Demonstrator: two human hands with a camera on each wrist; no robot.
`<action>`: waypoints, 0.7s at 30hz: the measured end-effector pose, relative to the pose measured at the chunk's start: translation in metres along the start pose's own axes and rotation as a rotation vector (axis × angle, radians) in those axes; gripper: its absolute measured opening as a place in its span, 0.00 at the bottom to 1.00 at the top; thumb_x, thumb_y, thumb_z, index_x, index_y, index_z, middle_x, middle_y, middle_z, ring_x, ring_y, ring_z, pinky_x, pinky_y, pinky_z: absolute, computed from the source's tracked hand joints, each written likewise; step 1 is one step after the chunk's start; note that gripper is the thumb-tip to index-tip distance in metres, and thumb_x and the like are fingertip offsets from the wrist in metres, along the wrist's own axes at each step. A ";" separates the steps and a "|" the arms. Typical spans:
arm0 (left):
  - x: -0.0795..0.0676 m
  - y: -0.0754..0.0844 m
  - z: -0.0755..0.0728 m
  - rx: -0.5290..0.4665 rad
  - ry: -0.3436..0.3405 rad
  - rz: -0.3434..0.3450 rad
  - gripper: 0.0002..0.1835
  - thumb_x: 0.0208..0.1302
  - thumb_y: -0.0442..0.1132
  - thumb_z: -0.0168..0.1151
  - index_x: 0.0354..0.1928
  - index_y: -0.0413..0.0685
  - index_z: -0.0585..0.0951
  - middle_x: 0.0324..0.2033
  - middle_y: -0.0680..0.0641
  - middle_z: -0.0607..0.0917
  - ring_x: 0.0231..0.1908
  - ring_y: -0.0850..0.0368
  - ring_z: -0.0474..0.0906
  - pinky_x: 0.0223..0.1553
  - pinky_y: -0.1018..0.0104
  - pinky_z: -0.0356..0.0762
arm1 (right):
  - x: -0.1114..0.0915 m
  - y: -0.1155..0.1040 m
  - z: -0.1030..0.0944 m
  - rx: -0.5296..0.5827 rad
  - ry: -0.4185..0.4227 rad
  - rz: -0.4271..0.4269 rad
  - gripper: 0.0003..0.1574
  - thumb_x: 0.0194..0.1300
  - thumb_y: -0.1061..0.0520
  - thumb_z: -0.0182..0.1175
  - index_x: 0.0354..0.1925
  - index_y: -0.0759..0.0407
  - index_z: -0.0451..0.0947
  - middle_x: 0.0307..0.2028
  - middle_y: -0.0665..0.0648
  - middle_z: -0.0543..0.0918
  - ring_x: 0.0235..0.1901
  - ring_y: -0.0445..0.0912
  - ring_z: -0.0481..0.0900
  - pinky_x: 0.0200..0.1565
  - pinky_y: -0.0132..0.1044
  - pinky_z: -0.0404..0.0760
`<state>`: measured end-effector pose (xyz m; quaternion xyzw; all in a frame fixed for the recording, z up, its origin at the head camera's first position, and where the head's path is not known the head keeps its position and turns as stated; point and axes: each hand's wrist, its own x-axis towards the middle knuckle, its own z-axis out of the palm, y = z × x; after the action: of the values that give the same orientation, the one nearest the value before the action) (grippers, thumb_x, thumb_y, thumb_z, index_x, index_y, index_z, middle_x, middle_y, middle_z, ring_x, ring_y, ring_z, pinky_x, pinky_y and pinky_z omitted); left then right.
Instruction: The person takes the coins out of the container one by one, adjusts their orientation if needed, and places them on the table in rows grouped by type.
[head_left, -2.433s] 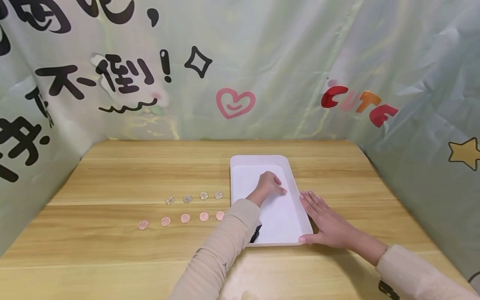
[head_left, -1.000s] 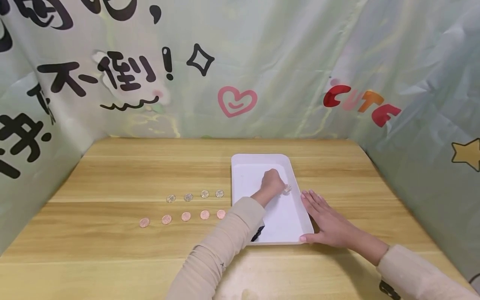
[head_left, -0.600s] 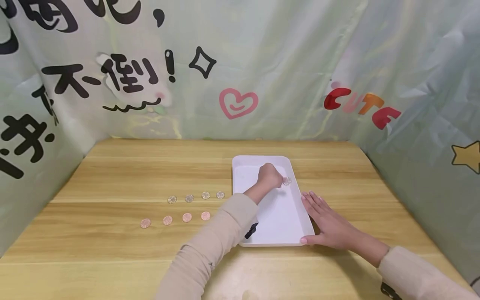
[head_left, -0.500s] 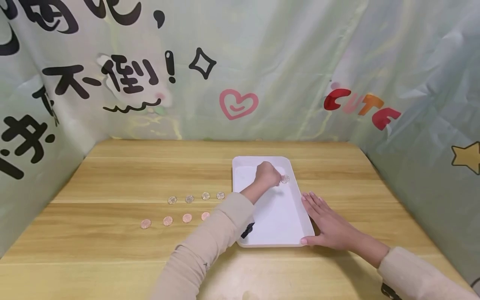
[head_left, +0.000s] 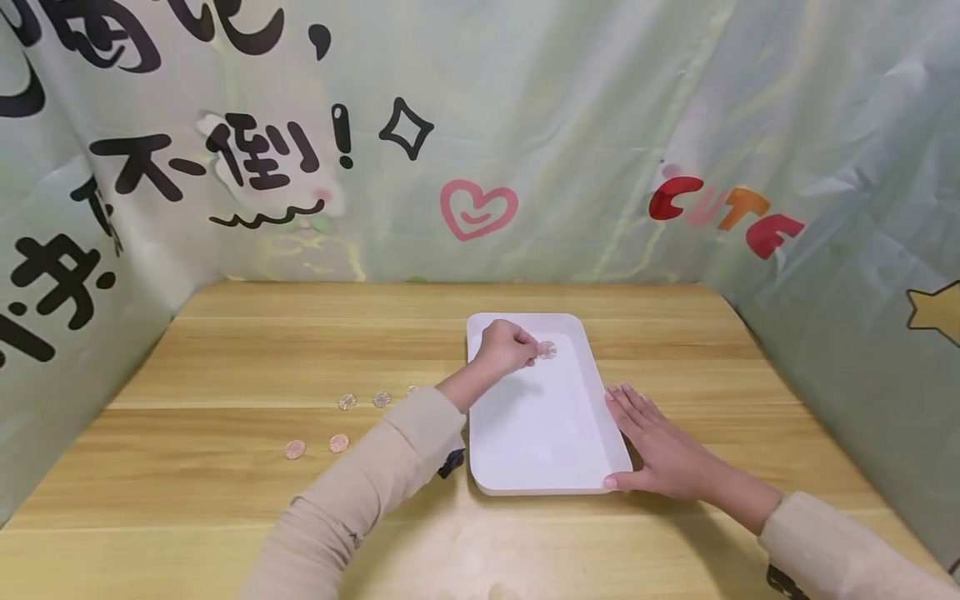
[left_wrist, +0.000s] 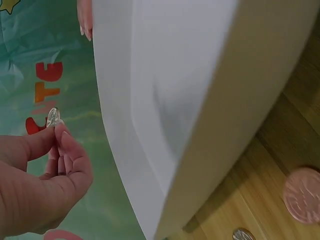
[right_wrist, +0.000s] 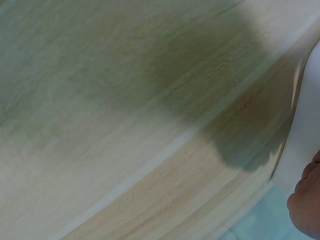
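My left hand (head_left: 504, 348) pinches a silver-coloured coin (head_left: 548, 350) between thumb and fingertips, over the far half of a white tray (head_left: 551, 442). In the left wrist view the coin (left_wrist: 54, 117) stands on edge in the pinch, above the level of the tray wall (left_wrist: 225, 100). My right hand (head_left: 663, 446) lies flat along the tray's right side, fingers straight against the rim and thumb at the near corner. Only part of that hand (right_wrist: 306, 200) shows in the right wrist view, beside the tray's side.
Left of the tray, silver-coloured coins (head_left: 347, 402) lie in a row on the wooden table (head_left: 187, 500). Nearer is a row of copper-coloured coins (head_left: 339, 442). My left sleeve (head_left: 375, 475) hides part of both rows. A printed cloth (head_left: 585, 125) hangs behind the table.
Earlier the left hand was low inside the tray near its right wall. It has picked the silver-coloured coin up and carried it left and farther back. The right hand has stayed put.
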<state>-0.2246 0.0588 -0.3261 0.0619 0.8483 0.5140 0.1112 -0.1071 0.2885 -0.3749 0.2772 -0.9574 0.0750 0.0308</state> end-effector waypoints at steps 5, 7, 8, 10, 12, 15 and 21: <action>-0.005 -0.009 -0.010 -0.019 0.017 0.008 0.08 0.58 0.36 0.64 0.30 0.35 0.84 0.27 0.40 0.86 0.26 0.56 0.82 0.25 0.76 0.74 | 0.000 0.001 0.000 -0.011 -0.007 0.002 0.66 0.50 0.28 0.58 0.67 0.74 0.50 0.67 0.74 0.55 0.70 0.61 0.47 0.62 0.18 0.21; -0.006 -0.013 -0.014 -0.019 0.023 0.019 0.08 0.58 0.35 0.64 0.30 0.34 0.83 0.27 0.40 0.86 0.26 0.56 0.82 0.25 0.76 0.74 | 0.000 0.001 0.000 -0.015 -0.006 -0.001 0.66 0.51 0.28 0.58 0.67 0.73 0.49 0.67 0.74 0.55 0.70 0.60 0.47 0.62 0.18 0.20; -0.007 -0.015 -0.016 -0.016 0.025 0.025 0.08 0.58 0.35 0.64 0.30 0.34 0.83 0.27 0.40 0.86 0.26 0.55 0.82 0.25 0.76 0.74 | 0.000 0.002 0.000 -0.015 -0.004 -0.003 0.66 0.51 0.28 0.58 0.67 0.73 0.49 0.67 0.74 0.55 0.71 0.60 0.46 0.62 0.18 0.21; -0.009 -0.019 -0.021 -0.009 0.030 0.036 0.08 0.58 0.35 0.64 0.29 0.34 0.83 0.27 0.40 0.86 0.27 0.53 0.82 0.25 0.76 0.73 | -0.001 0.002 0.001 -0.017 -0.001 -0.007 0.66 0.51 0.28 0.58 0.67 0.73 0.49 0.67 0.74 0.55 0.71 0.59 0.46 0.63 0.19 0.20; -0.011 -0.023 -0.026 -0.004 0.039 0.042 0.07 0.58 0.35 0.63 0.29 0.35 0.83 0.27 0.40 0.86 0.29 0.50 0.83 0.24 0.76 0.71 | -0.001 0.002 0.001 -0.018 0.006 -0.012 0.66 0.51 0.28 0.58 0.67 0.73 0.49 0.67 0.74 0.55 0.71 0.59 0.46 0.63 0.19 0.21; -0.014 -0.029 -0.034 -0.001 0.054 0.047 0.07 0.58 0.35 0.63 0.29 0.35 0.83 0.25 0.41 0.85 0.30 0.48 0.83 0.24 0.76 0.71 | -0.001 0.002 0.001 -0.024 0.019 -0.025 0.66 0.51 0.28 0.58 0.67 0.74 0.50 0.66 0.75 0.56 0.71 0.59 0.47 0.63 0.19 0.21; -0.020 -0.045 -0.050 -0.007 0.077 0.040 0.07 0.59 0.34 0.62 0.28 0.35 0.81 0.22 0.42 0.83 0.30 0.46 0.82 0.23 0.75 0.73 | 0.000 0.002 0.000 -0.029 0.007 -0.026 0.66 0.51 0.27 0.58 0.67 0.74 0.50 0.67 0.75 0.56 0.70 0.61 0.47 0.63 0.20 0.20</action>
<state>-0.2171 -0.0095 -0.3409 0.0590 0.8488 0.5210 0.0685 -0.1081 0.2906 -0.3752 0.2890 -0.9545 0.0620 0.0393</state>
